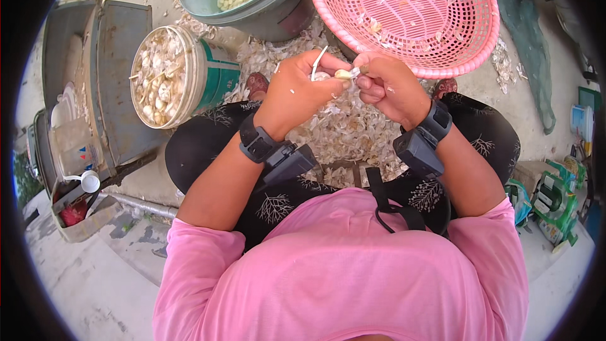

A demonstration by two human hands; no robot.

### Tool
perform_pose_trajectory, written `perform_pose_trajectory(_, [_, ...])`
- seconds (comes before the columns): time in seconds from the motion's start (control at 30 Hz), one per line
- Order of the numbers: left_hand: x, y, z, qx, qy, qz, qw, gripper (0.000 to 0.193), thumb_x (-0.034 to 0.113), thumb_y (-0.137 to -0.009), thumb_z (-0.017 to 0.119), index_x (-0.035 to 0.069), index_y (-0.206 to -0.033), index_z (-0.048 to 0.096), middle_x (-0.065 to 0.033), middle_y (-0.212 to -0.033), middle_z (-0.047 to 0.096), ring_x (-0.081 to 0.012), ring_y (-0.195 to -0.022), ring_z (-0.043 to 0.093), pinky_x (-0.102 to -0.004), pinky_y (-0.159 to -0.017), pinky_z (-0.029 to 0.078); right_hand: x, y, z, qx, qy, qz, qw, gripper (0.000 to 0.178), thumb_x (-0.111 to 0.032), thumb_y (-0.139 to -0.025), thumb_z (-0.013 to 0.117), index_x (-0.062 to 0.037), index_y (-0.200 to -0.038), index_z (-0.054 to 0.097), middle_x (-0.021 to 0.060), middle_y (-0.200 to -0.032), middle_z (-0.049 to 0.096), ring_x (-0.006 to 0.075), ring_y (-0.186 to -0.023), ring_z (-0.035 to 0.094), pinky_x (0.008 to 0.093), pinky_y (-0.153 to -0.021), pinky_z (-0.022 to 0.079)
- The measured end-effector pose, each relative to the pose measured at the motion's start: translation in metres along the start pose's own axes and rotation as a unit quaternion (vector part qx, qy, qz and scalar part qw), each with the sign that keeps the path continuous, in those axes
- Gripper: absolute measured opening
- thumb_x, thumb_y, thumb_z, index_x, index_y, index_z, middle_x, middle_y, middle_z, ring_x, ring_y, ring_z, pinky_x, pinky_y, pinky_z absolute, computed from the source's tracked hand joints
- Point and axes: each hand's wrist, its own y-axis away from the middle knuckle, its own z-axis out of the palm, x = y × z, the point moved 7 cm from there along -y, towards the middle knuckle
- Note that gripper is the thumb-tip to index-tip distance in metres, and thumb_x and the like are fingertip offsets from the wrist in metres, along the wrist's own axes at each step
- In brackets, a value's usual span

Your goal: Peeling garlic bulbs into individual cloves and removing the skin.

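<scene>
Between my two hands, above my lap, a pale garlic clove (343,74) shows with papery skin around its end. My left hand (302,91) is closed around a piece of garlic, and its thin white stem (319,62) sticks up past the fingers. The left thumb and fingertips hold the clove from one side. On the other side my right hand (394,88) pinches the skin at the clove's tip, fingers curled in. Most of the garlic inside my left palm is hidden.
At the left stands a white and green bucket (218,69) full of garlic bulbs. A grey tub (252,16) with peeled cloves in water sits beyond. A pink basket (404,57) with loose skins is at the far right. Garlic skins (341,126) cover the floor between my legs.
</scene>
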Motion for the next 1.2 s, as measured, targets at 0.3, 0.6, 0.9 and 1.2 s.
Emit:
perform_pose_trajectory(0.3, [-0.006,-0.004,0.004,-0.047,0.244,-0.040,0.968,0.024,0.002,-0.075,0.059,-0.002,-0.097,0.053,-0.0071,-0.086,0.060,-0.0095,-0.067,0.055,-0.0213,-0.056,0.045,-0.010,0.001,0.011,-0.028,0.049,-0.073,0.996,0.021,-0.024,-0.084,0.050,-0.0059,-0.094,0.051,-0.0007,-0.079,0.054,0.0049,-0.062,0.044,0.0169,-0.055,0.035])
perform_pose_trajectory(0.6, [0.003,0.002,-0.005,0.062,0.044,0.002,0.997,0.018,0.004,-0.071,0.064,0.001,-0.088,0.060,-0.0036,-0.077,0.061,-0.0053,-0.066,0.053,-0.0193,-0.058,0.043,-0.014,0.004,0.017,-0.003,0.108,-0.162,0.981,0.028,-0.020,-0.080,0.061,-0.0051,-0.101,0.050,-0.0030,-0.077,0.051,0.0036,-0.064,0.045,0.0164,-0.055,0.034])
perform_pose_trajectory(0.9, [-0.008,-0.003,0.004,0.015,0.138,0.018,0.990,0.017,0.003,-0.073,0.064,0.001,-0.088,0.059,-0.0009,-0.074,0.059,-0.0050,-0.064,0.052,-0.0190,-0.055,0.041,0.008,0.001,-0.004,0.004,-0.062,-0.086,0.994,0.009,-0.012,-0.082,0.054,-0.0056,-0.089,0.055,-0.0023,-0.071,0.054,0.0046,-0.059,0.046,0.0169,-0.052,0.033])
perform_pose_trajectory(1.2, [-0.007,-0.003,0.027,-0.023,0.297,-0.034,0.954,0.023,-0.001,-0.074,0.057,0.003,-0.095,0.049,-0.0085,-0.082,0.059,-0.0140,-0.065,0.056,-0.0246,-0.054,0.046,-0.004,0.006,0.001,-0.041,0.015,-0.081,0.996,0.013,-0.020,-0.081,0.048,-0.0076,-0.080,0.053,-0.0008,-0.067,0.051,0.0062,-0.051,0.045,0.0202,-0.043,0.032])
